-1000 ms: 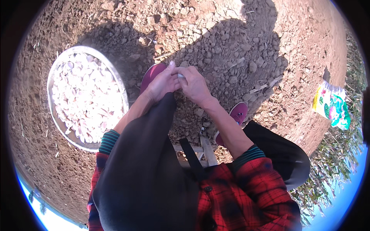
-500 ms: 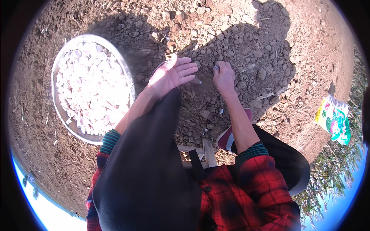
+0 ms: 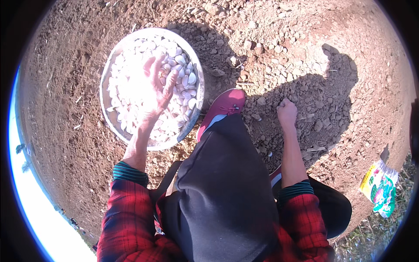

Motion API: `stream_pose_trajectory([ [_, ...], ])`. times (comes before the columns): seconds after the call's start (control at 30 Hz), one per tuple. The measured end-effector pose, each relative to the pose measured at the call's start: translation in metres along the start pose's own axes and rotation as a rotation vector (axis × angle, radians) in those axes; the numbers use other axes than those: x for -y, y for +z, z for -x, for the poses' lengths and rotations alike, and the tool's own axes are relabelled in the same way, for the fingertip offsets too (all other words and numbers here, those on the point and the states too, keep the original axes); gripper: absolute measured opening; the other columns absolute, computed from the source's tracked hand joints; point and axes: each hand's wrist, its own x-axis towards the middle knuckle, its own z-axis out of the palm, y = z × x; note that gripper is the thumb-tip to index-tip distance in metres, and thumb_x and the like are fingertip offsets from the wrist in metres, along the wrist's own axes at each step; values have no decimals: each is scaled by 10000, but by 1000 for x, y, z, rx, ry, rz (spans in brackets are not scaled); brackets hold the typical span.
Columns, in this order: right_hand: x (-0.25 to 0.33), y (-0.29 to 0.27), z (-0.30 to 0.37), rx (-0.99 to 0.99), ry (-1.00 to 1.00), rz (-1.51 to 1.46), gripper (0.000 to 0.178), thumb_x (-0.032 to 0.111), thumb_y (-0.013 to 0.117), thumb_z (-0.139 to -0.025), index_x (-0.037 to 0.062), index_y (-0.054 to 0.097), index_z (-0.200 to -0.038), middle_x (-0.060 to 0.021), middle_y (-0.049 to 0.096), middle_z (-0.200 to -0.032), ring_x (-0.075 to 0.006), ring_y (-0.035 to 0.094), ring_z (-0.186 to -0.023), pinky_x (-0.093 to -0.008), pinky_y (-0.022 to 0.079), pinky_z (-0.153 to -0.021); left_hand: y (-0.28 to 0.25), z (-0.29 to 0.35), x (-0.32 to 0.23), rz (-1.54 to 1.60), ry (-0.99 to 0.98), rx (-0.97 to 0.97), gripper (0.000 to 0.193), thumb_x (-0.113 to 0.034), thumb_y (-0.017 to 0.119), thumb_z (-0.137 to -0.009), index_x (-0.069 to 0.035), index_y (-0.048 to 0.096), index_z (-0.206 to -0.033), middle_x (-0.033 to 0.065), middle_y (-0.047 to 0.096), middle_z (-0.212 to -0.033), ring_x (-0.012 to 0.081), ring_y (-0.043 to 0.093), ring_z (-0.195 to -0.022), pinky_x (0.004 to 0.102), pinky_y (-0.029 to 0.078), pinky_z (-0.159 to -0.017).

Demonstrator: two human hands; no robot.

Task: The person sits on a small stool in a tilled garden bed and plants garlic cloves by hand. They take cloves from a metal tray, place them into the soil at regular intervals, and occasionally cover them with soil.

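A round metal basin (image 3: 200, 91) full of pale garlic cloves (image 3: 188, 82) stands on the soil at left. Inside it, my left hand (image 3: 158, 89) reaches down onto the cloves with its fingers apart; glare washes out part of the hand. Over the shaded, cloddy soil (image 3: 314, 98) to the right, my right hand (image 3: 286, 114) is closed low above the ground. Its curled fingers hide whatever they may hold.
My maroon shoe (image 3: 224, 105) is planted beside the basin, and my dark-trousered knee (image 3: 227, 174) rises between my arms. A colourful plastic bag (image 3: 380, 187) lies at the far right near dry grass (image 3: 371, 236). Stones dot the ground.
My left hand has gone from open over the soil to inside the basin. The view has shifted left, and my left foot now shows beside the basin. My right hand stays closed.
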Motion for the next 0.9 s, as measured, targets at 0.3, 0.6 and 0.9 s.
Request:
stream_pose_trajectory([
  [0.3, 216, -60, 34, 72, -797, -482, 131, 54, 606, -838, 28, 654, -957, -109, 633, -802, -209, 609, -662, -324, 478, -600, 30, 8, 19, 338, -97, 170, 494, -362, 645, -876, -77, 512, -1256, 183, 459, -1251, 337, 543, -1100, 439, 466, -897],
  [0.6, 337, -11, 41, 307, -885, 203, 230, 87, 509, -871, 2, 656, -1025, -191, 625, -1102, -328, 634, -1010, -489, 446, -898, 44, 19, 27, 382, -120, 89, 545, -268, 729, -758, -88, 521, -1229, 168, 465, -1191, 364, 591, -956, 454, 511, -777],
  [0.9, 353, -34, 16, 549, -759, 85, 125, 80, 605, -747, -22, 639, -811, -171, 666, -772, -249, 650, -668, -362, 523, -601, 37, 10, 35, 535, -157, 181, 367, -242, 668, -832, -49, 584, -1133, 174, 519, -1122, 347, 594, -957, 403, 486, -818],
])
